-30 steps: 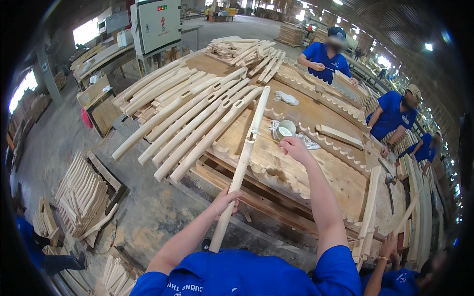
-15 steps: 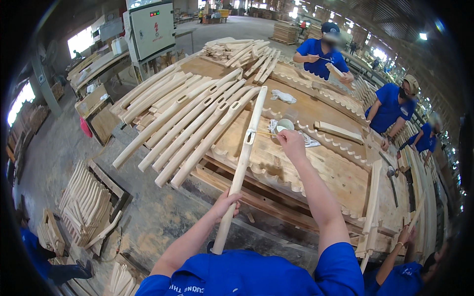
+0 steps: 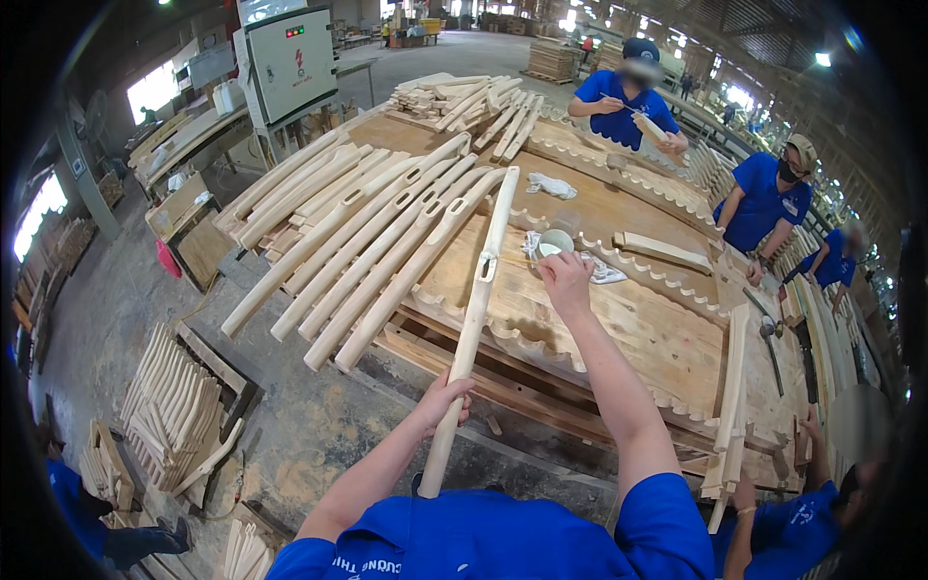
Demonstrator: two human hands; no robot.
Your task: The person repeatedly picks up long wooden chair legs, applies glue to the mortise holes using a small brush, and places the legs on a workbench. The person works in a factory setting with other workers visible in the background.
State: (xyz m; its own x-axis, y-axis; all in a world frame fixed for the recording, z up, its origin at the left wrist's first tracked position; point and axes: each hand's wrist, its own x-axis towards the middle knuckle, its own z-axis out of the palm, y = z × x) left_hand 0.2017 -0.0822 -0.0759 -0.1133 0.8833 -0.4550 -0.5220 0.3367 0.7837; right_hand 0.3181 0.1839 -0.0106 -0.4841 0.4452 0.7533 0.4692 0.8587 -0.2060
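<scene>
My left hand [image 3: 447,402] is wrapped round the lower part of a long pale wooden leg [image 3: 471,324]. The leg slants up and away from me, its far end over the workbench, with an oval slot facing up about midway. Fingers pinched, my right hand [image 3: 567,280] is at the near side of a small cup [image 3: 555,241] with whitish contents. The thin stick seen in that hand a moment ago is mostly hidden now, apparently dipped in the cup. A crumpled white rag [image 3: 604,271] lies beside the cup.
Several slotted wooden legs [image 3: 387,261] lie side by side on the left of the workbench, their ends overhanging its edge. Scalloped wooden rails [image 3: 628,256] cross the bench. Another white cloth [image 3: 552,187] lies farther back. Co-workers in blue stand at the far side [image 3: 623,111] and right.
My right hand has drawn the thin stick away from the leg's slot and over to the cup. The left hand keeps the leg in nearly the same place.
</scene>
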